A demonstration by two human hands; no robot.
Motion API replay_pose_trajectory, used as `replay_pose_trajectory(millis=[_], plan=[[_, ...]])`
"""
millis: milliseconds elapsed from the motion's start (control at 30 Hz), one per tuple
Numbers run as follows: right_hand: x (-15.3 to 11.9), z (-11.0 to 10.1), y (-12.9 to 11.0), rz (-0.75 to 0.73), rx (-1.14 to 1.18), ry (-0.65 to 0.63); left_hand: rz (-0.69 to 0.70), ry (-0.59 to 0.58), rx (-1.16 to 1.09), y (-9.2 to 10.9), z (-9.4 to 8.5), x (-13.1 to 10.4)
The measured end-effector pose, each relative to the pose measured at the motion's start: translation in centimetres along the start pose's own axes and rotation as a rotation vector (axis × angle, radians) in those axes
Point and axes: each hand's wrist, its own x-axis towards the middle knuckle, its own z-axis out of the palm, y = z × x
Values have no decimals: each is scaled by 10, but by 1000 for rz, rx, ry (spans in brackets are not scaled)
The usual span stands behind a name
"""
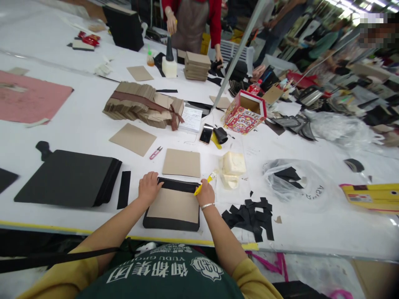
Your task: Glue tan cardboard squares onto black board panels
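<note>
My left hand (149,187) lies at the upper left corner of a black piece (171,226), its fingertips on the black edge. A tan board (174,205) lies on that piece, with a black strip along its far side. My right hand (206,194) is closed around a yellow brush (198,190) at the upper right corner, its bristles pointing up and away. Another tan board (181,162) lies just beyond. Right of it stands a cream-coloured container (233,164). Black strips (254,216) are heaped to the right.
A stack of black sheets (67,178) lies at the left, with pink snips (156,153) farther in. Beyond are a phone (206,133), a bundle of tan boards (137,104) and a red box (245,112). A person in red sleeves (215,23) stands across the table.
</note>
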Motion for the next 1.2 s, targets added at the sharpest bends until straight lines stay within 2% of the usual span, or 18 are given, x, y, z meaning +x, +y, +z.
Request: replay_pose_trajectory(millis=[67,133,200,267,333,467,567,667,800,933,1033,1100,1200], plan=[[-6,7,-15,-172,60,57,275,19,36,10,2,-6],[-16,19,-31,-374,154,44,521,-82,40,19,9,-14],[-26,32,-40,-519,198,1,627,-193,50,24,16,-23],[-35,40,-37,-542,178,-26,602,-240,67,21,20,-29],[-40,40,-21,-497,138,-34,525,-241,90,12,18,-32],[-45,26,15,-430,81,-29,395,-227,129,-7,7,-34],[-52,16,23,-428,50,4,377,-226,149,-13,1,-38],[-66,11,18,-459,32,31,384,-212,161,-15,-3,-48],[-79,14,2,-509,36,7,383,-212,165,-15,-3,-61],[-70,26,-30,-454,53,6,357,-221,173,-12,-1,-63],[-63,37,-50,-495,69,-45,343,-242,171,-12,0,-62],[-63,40,-48,-493,52,-55,334,-253,164,-13,-1,-63],[-70,33,-22,-396,-11,-26,323,-265,139,-14,-1,-64]])
